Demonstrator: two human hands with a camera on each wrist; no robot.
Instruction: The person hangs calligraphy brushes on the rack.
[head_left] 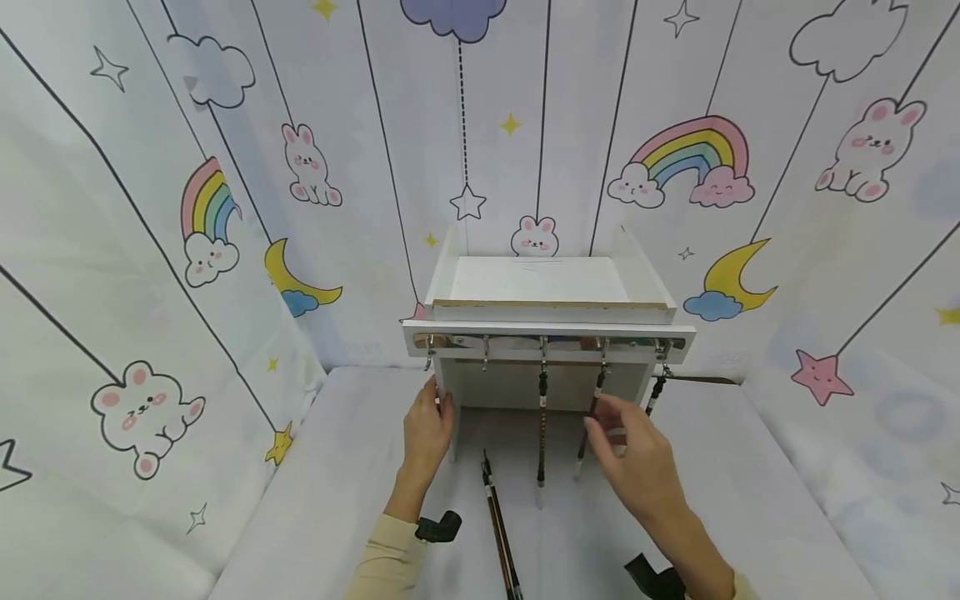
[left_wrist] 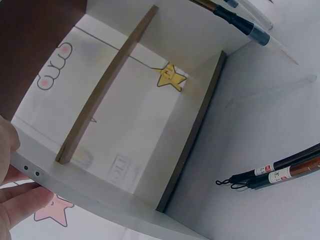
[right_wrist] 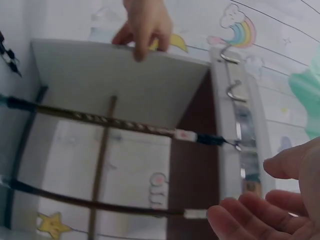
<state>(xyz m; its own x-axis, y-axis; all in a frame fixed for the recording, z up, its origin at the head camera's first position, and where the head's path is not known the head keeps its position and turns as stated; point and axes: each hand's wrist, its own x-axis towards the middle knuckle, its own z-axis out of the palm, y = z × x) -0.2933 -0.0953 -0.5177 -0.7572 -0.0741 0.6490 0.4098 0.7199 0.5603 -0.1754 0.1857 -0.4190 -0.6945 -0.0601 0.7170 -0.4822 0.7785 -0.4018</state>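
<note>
A white wooden rack [head_left: 547, 331] with a row of metal hooks stands on the table. At its left side panel [left_wrist: 115, 200], my left hand [head_left: 427, 429] grips the edge, fingers and thumb on opposite sides. Calligraphy brushes hang from the middle hook [head_left: 542, 429] and the two hooks to its right, bristles down. Beside the second hanging brush [head_left: 591, 425] is my right hand [head_left: 637, 454], thumb and fingers apart in the right wrist view and nothing held between them. Two more brushes [head_left: 498, 525] lie side by side on the table before the rack.
The two left hooks [right_wrist: 231, 55] carry no brush. On top of the rack is a shallow open tray [head_left: 543, 283]. A patterned curtain [head_left: 570, 125] with rabbits, clouds and rainbows surrounds the white table [head_left: 330, 483].
</note>
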